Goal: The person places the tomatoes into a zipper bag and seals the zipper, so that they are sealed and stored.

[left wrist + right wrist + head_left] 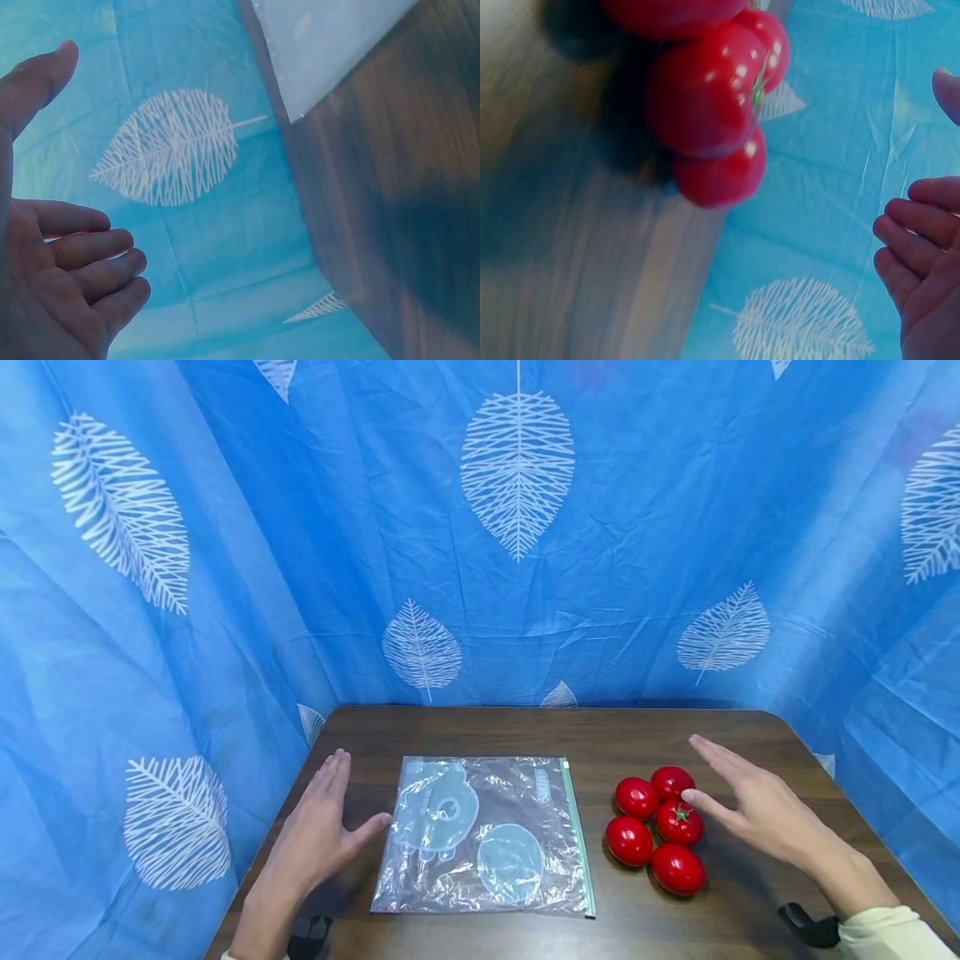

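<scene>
A clear zip bag (pixel 510 793) with pale blue printed shapes lies flat on the table, its green zip edge on the right. Several red tomatoes (pixel 678 869) sit in a cluster right of the bag; one shows a green stem. My left hand (pixel 307 843) is held left of the bag, thumb apart from the fingers, holding nothing. My right hand (pixel 772 814) is just right of the tomatoes, fingers extended and empty, its thumb tip overlapping the stemmed one in the head view. The left wrist view shows the left palm (pixel 60 292) and a bag corner (pixel 315 67); the right palm (pixel 930 292) faces tomatoes (pixel 701 94).
The brown wooden table (pixel 480 935) has rounded far corners. Blue curtains (pixel 615 527) with white leaf prints hang behind it and along both sides. Dark straps (pixel 810 927) are at both wrists.
</scene>
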`<state>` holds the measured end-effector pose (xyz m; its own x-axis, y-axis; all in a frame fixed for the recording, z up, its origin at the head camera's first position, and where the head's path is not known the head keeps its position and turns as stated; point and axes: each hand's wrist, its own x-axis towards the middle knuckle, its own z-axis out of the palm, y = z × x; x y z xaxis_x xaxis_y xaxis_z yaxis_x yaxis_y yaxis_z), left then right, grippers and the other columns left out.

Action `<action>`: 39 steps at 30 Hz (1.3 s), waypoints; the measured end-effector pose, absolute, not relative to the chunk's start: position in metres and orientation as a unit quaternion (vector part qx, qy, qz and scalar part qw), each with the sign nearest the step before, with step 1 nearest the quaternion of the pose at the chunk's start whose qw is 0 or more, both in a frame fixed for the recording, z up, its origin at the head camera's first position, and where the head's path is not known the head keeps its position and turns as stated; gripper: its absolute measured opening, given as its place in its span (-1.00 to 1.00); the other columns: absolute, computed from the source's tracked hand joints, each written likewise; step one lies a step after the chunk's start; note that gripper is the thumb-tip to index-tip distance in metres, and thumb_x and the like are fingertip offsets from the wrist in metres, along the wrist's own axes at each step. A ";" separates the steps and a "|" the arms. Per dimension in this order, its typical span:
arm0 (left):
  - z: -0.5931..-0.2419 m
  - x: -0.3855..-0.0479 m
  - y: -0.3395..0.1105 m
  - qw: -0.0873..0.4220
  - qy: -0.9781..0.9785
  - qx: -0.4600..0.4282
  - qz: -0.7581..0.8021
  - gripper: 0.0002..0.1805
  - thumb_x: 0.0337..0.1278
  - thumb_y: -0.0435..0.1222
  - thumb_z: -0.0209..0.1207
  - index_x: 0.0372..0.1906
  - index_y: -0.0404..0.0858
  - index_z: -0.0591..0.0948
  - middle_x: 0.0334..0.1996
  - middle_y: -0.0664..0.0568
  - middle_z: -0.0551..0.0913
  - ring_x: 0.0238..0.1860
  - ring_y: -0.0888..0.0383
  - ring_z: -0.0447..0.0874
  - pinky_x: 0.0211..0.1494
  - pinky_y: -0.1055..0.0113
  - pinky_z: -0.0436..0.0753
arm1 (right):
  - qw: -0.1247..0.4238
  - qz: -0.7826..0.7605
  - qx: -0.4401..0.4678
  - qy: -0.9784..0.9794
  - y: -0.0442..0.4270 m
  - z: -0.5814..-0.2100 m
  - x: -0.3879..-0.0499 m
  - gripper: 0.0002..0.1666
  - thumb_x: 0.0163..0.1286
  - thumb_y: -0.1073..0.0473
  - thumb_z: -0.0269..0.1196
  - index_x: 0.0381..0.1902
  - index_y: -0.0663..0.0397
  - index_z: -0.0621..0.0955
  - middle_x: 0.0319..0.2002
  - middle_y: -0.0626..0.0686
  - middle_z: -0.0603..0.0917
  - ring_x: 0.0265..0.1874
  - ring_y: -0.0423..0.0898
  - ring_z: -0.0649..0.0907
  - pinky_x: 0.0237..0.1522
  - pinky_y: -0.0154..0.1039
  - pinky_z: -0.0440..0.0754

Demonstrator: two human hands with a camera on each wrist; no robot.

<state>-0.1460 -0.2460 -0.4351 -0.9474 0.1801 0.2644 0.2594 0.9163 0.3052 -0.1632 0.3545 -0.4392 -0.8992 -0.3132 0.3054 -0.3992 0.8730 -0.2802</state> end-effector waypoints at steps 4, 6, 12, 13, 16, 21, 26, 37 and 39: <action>-0.434 -0.145 -0.240 0.120 -0.970 -0.120 -0.176 0.17 0.27 0.11 0.50 0.62 -0.61 0.24 0.63 -0.51 0.28 0.66 -0.46 0.24 0.61 -0.38 0.35 | 0.137 0.160 0.209 -0.955 0.342 -0.438 -0.170 0.01 0.41 -0.15 0.53 0.65 0.12 0.42 0.52 0.37 0.54 0.38 0.45 0.62 0.24 0.47 0.62; -0.434 -0.145 -0.236 0.118 -0.969 -0.123 -0.177 0.16 0.28 0.10 0.50 0.62 -0.60 0.25 0.63 -0.49 0.29 0.66 -0.44 0.24 0.61 -0.36 0.36 | 0.135 0.161 0.217 -0.953 0.336 -0.438 -0.173 -0.03 0.41 -0.14 0.53 0.62 0.15 0.46 0.51 0.36 0.56 0.38 0.42 0.64 0.25 0.44 0.64; -0.437 -0.144 -0.222 0.105 -0.969 -0.133 -0.179 0.15 0.29 0.14 0.48 0.63 -0.57 0.27 0.64 -0.47 0.29 0.67 -0.42 0.25 0.60 -0.35 0.39 | 0.105 0.167 0.229 -0.953 0.322 -0.440 -0.179 -0.08 0.45 -0.14 0.49 0.59 0.18 0.48 0.49 0.35 0.58 0.37 0.39 0.66 0.25 0.40 0.65; -0.438 -0.144 -0.219 0.103 -0.969 -0.134 -0.179 0.16 0.28 0.15 0.48 0.63 -0.56 0.27 0.64 -0.47 0.28 0.67 -0.41 0.25 0.59 -0.35 0.39 | 0.100 0.168 0.230 -0.953 0.319 -0.441 -0.181 -0.08 0.45 -0.14 0.49 0.59 0.18 0.48 0.49 0.34 0.59 0.37 0.39 0.66 0.25 0.39 0.66; -0.440 -0.143 -0.211 0.097 -0.968 -0.141 -0.185 0.20 0.24 0.16 0.51 0.65 -0.55 0.25 0.66 -0.44 0.27 0.67 -0.39 0.25 0.59 -0.33 0.41 | 0.087 0.171 0.236 -0.953 0.312 -0.445 -0.186 -0.07 0.44 -0.14 0.50 0.59 0.17 0.49 0.48 0.31 0.60 0.37 0.36 0.68 0.25 0.35 0.68; -0.445 -0.143 -0.197 0.089 -0.968 -0.146 -0.184 0.22 0.19 0.18 0.54 0.65 -0.52 0.27 0.64 -0.42 0.31 0.66 -0.37 0.30 0.58 -0.30 0.44 | 0.067 0.179 0.246 -0.950 0.302 -0.452 -0.193 -0.09 0.45 -0.17 0.50 0.57 0.15 0.51 0.47 0.26 0.64 0.36 0.28 0.71 0.27 0.28 0.70; -0.451 -0.141 -0.181 0.063 -0.968 -0.154 -0.186 0.16 0.23 0.16 0.52 0.65 -0.48 0.30 0.64 -0.39 0.35 0.65 -0.33 0.34 0.58 -0.26 0.47 | 0.053 0.183 0.259 -0.947 0.292 -0.460 -0.201 -0.14 0.44 -0.13 0.51 0.55 0.15 0.55 0.44 0.23 0.67 0.35 0.24 0.72 0.28 0.24 0.70; -0.463 -0.138 -0.154 0.028 -0.961 -0.189 -0.200 0.07 0.30 0.12 0.49 0.62 -0.49 0.34 0.61 -0.40 0.40 0.63 -0.35 0.38 0.60 -0.24 0.46 | 0.008 0.174 0.280 -0.944 0.268 -0.468 -0.217 -0.21 0.44 -0.12 0.52 0.48 0.14 0.61 0.38 0.16 0.73 0.30 0.15 0.77 0.29 0.17 0.73; -0.465 -0.138 -0.150 0.018 -0.961 -0.195 -0.195 0.07 0.33 0.14 0.46 0.63 -0.50 0.33 0.61 -0.42 0.37 0.63 -0.38 0.35 0.61 -0.26 0.43 | -0.002 0.172 0.286 -0.943 0.265 -0.469 -0.220 -0.21 0.45 -0.12 0.51 0.48 0.16 0.61 0.36 0.17 0.74 0.28 0.16 0.77 0.27 0.17 0.74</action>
